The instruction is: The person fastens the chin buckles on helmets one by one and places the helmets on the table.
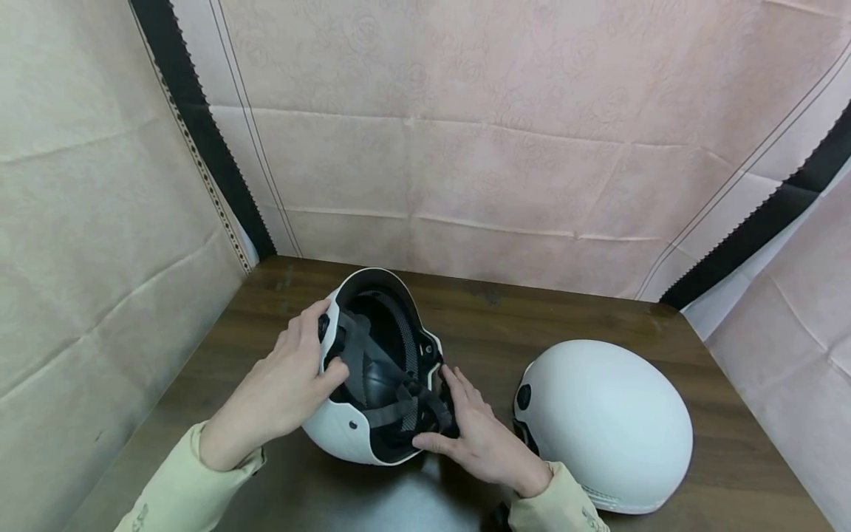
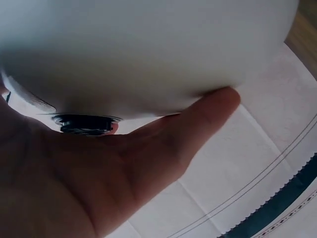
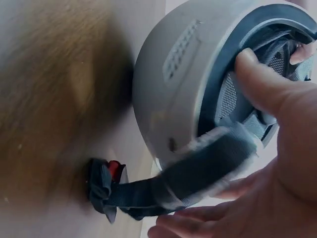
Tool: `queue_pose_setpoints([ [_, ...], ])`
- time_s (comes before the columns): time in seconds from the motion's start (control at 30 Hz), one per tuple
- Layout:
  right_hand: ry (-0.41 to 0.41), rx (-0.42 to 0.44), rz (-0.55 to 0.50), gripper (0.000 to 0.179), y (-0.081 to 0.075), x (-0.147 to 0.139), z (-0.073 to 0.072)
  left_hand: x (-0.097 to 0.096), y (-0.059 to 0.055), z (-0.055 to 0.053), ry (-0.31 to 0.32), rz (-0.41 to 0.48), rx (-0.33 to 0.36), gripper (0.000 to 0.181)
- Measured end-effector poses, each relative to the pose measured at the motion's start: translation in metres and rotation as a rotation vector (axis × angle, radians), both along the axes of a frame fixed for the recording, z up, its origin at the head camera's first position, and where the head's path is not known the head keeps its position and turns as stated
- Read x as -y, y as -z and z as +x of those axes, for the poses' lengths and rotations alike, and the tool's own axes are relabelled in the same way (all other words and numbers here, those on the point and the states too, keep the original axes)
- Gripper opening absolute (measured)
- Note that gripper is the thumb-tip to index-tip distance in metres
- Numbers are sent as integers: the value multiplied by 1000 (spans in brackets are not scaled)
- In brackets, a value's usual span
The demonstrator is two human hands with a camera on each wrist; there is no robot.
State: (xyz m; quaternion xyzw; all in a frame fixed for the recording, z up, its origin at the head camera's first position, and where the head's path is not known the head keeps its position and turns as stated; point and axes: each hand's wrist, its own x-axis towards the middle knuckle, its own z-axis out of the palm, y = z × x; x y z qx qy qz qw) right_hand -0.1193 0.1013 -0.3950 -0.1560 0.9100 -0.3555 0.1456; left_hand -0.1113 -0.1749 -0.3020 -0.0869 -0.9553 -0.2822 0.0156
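A white helmet (image 1: 342, 432) lies tilted over the table with its black padded inside facing up. On its left rim, my left hand (image 1: 282, 380) grips the shell, thumb over the edge; in the left wrist view the fingers (image 2: 208, 111) press along the smooth white outside. My right hand (image 1: 482, 436) holds the opposite rim. The right wrist view shows that thumb (image 3: 262, 82) hooked inside the padding and the other fingers beside the dark chin strap (image 3: 208, 166). From the strap's end hangs a black buckle with a red part (image 3: 114, 171), low by the tabletop.
A second white helmet (image 1: 612, 425) sits dome up to the right, close to my right forearm. Under everything is a brown wooden table (image 1: 492, 299). Pale patterned cloth (image 1: 465, 162) with dark borders walls in the back and both sides.
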Motion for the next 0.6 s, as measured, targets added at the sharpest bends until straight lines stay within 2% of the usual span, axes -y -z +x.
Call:
queue_pose_setpoints([
  [0.23,-22,-8,-61,105,2,-2,-3,5,4,-6,-16,28,5,76],
  [0.6,-4,-39,-52,105,-1,-1,-3,10,7,-10,-20,40,13,73],
])
